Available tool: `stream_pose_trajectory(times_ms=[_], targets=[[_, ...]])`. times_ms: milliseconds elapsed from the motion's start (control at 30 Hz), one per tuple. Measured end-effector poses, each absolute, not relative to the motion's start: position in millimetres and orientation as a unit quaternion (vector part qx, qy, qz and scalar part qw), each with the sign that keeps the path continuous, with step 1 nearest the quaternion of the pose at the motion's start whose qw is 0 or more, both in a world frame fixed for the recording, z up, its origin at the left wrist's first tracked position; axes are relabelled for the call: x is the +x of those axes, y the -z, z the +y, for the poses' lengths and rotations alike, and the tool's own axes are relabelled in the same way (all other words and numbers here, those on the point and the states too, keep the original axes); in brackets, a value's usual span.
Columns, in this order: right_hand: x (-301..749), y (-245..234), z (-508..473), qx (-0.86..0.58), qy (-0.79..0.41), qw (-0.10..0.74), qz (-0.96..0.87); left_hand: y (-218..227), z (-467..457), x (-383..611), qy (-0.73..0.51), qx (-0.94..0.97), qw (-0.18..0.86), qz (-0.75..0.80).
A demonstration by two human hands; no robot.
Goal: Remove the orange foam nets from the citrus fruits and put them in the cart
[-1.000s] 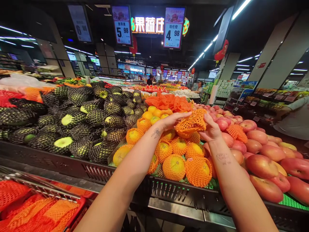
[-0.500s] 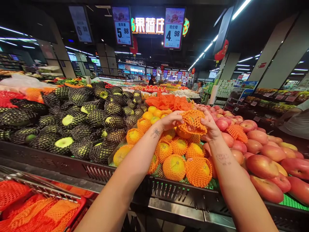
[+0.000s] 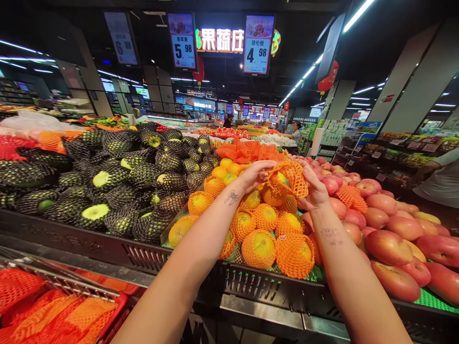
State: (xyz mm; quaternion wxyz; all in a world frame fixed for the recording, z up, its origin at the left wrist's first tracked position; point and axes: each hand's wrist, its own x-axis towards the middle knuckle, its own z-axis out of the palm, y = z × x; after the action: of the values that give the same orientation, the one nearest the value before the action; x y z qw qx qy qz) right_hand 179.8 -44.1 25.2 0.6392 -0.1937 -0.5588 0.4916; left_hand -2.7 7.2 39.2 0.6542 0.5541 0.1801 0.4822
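Note:
Both my hands are raised over a pile of oranges (image 3: 258, 247) in orange foam nets. My left hand (image 3: 254, 174) pinches the left edge of an orange foam net sleeve (image 3: 289, 177). My right hand (image 3: 312, 187) grips the same sleeve from the right, fingers curled around it. The sleeve is stretched open between them, just above a bare orange (image 3: 271, 196) on top of the pile. Part of my right hand's fingers is hidden behind the net.
Green fruits in black nets (image 3: 107, 177) fill the bin to the left, red apples (image 3: 389, 246) the bin to the right. Loose orange nets (image 3: 249, 150) lie behind the pile. A red crate of nets (image 3: 53, 310) sits lower left. A person's arm (image 3: 435, 172) is at far right.
The net sleeve went from a flat bundle held in both hands to being pulled open. My left fingers curled onto its edge, and both hands shifted slightly up.

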Motion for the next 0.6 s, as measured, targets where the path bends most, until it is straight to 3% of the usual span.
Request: stream_pose_trajectory(times_ms=[167,400,600], targets=[[181,-24,-41,-0.202,-0.497,0.644,-0.546,-43,1,-8,-0.467,0.618,0.619,0.128],[182,-26,-37,-0.206,-0.482,0.672,-0.522,-38,3,1,-0.482,0.673,0.521,0.206],[182,-24,-31,-0.232,-0.476,0.684,-0.502,-41,3,-3,-0.485,0.578,0.626,0.197]])
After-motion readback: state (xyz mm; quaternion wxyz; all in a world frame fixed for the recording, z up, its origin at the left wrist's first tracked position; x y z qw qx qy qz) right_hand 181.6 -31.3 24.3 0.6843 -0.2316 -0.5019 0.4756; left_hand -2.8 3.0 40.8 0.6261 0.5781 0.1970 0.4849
